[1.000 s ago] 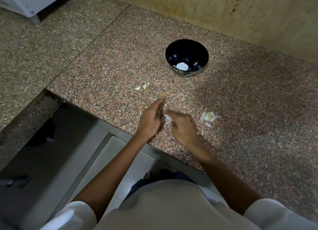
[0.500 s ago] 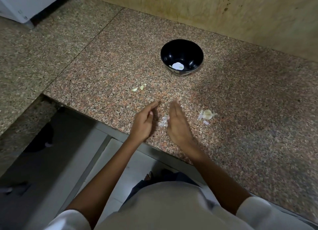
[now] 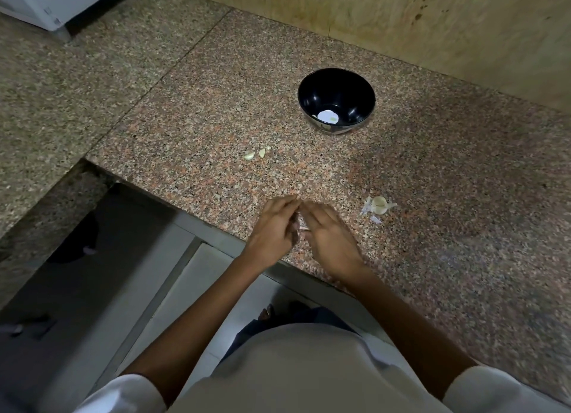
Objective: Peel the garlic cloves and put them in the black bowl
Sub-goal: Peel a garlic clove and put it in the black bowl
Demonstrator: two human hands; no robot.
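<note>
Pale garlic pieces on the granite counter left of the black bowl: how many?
3, clustered: largest piece leftmost, middle piece, tiny piece rightmost. More may hide between the left hand and right hand.

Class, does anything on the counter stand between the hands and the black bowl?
Nothing visible does. Between the left hand, right hand and the bowl is bare counter; loose cloves lie aside left, garlic scraps right.

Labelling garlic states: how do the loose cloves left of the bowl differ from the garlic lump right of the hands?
The loose cloves are three small, separate, yellow-green pieces; the garlic lump is one larger, paler piece. The cloves lie bare; the lump has white papery scraps around it. Both rest on the granite counter, outside the black bowl.
</note>
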